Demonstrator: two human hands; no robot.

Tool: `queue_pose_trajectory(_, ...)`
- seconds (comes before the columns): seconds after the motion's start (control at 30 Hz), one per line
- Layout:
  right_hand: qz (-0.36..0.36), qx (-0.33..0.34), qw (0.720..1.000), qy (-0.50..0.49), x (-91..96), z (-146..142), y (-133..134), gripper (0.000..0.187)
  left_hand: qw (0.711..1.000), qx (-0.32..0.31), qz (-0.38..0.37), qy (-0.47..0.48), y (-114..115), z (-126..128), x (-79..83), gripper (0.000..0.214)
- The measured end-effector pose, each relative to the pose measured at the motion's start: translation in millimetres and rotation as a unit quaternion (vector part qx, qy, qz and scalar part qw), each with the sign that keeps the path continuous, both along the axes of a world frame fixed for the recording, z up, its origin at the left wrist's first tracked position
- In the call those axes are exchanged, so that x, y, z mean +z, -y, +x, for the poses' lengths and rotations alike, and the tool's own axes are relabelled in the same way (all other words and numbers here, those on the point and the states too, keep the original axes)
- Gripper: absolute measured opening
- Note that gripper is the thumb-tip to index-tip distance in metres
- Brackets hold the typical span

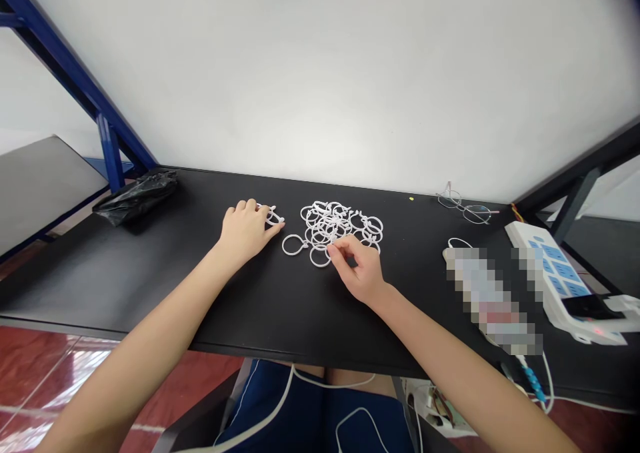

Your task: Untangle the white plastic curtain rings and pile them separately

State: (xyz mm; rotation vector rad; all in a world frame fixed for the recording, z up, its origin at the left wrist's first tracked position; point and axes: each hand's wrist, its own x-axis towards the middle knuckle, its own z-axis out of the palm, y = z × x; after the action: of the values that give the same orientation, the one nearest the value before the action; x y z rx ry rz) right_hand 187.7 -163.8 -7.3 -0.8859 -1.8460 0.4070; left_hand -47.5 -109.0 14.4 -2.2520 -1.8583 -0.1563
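Between left hand (245, 232) and right hand (357, 271) heap white plastic rings (333, 225), each hand gripping one.

We see black tabletop (150, 286) below white wall (320, 73). Far left corner: crumpled black plastic bag (136, 197), just beside blue steel frame (75, 86). Far right: folded wire-rimmed eyeglasses (463, 206). Nearer right: white power strip (553, 273) with blue panels, pixelated object (487, 300) beside it. Below table edge, glossy red floor tiles (35, 373). Left, grey panel (40, 193).
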Motion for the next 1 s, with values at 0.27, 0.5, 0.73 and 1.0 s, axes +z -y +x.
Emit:
queue_pose_trajectory(0.27,-0.007,-0.003,1.000,0.001,-0.3,-0.5,0.3,0.017,0.999,0.014,-0.025,-0.021,0.9,0.3,0.5,0.051)
queue_pose_trajectory(0.5,-0.001,0.002,1.000,-0.003,0.3,-0.8,-0.4,0.017,0.998,0.020,-0.045,-0.026,2.2,0.4,2.4,0.052)
queue_pose_trajectory(0.73,-0.002,-0.003,1.000,-0.001,1.1,-1.2,-0.3,0.017,1.000,0.010,-0.028,0.008,2.1,1.0,3.1,0.064)
queue_pose_trajectory(1.0,-0.004,-0.009,1.000,0.002,1.1,-1.4,0.3,0.017,0.957,-0.218,-0.070,0.178,-0.8,5.9,6.4,0.027)
